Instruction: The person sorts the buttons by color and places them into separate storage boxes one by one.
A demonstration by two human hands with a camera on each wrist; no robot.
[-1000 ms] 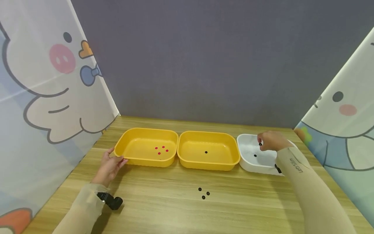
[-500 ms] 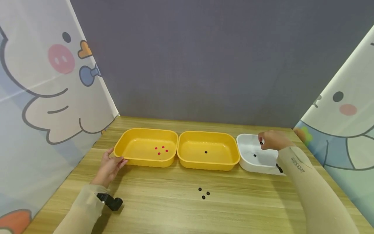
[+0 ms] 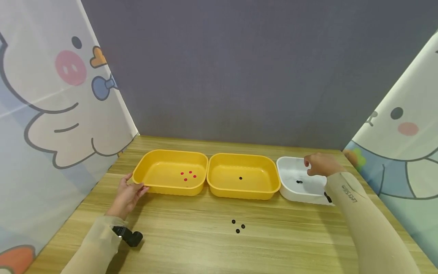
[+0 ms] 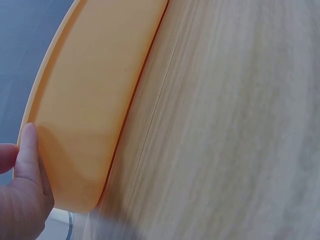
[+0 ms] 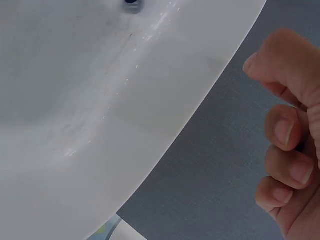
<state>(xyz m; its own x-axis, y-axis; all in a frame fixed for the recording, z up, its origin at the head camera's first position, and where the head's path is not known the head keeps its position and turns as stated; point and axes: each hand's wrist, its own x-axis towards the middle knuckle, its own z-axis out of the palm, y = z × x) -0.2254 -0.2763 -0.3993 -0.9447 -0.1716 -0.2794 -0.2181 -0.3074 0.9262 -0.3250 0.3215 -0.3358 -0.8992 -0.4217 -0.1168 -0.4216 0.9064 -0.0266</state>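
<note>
My left hand (image 3: 126,195) grips the near left corner of the left yellow tray (image 3: 161,188), its thumb on the outer wall in the left wrist view. Over the white tray (image 3: 291,194) at the right, my right hand (image 3: 321,164) hovers with thumb and index finger apart and nothing between them; the other fingers curl toward the palm in the right wrist view. Small black discs (image 3: 298,182) lie close together inside the white tray below it. At the top of the right wrist view, a black disc (image 5: 131,2) is partly cut off.
Between these trays stands another yellow tray (image 3: 244,193), holding one black disc (image 3: 240,178). Several red discs (image 3: 186,179) lie in the left yellow tray. Three black discs (image 3: 237,231) rest on the wooden table (image 3: 191,243). A grey panel (image 3: 219,76) rises behind.
My right hand has let go of a black disc, which has dropped beside the one in the white tray. Its fingertips have parted slightly. My left hand stays on the yellow tray.
</note>
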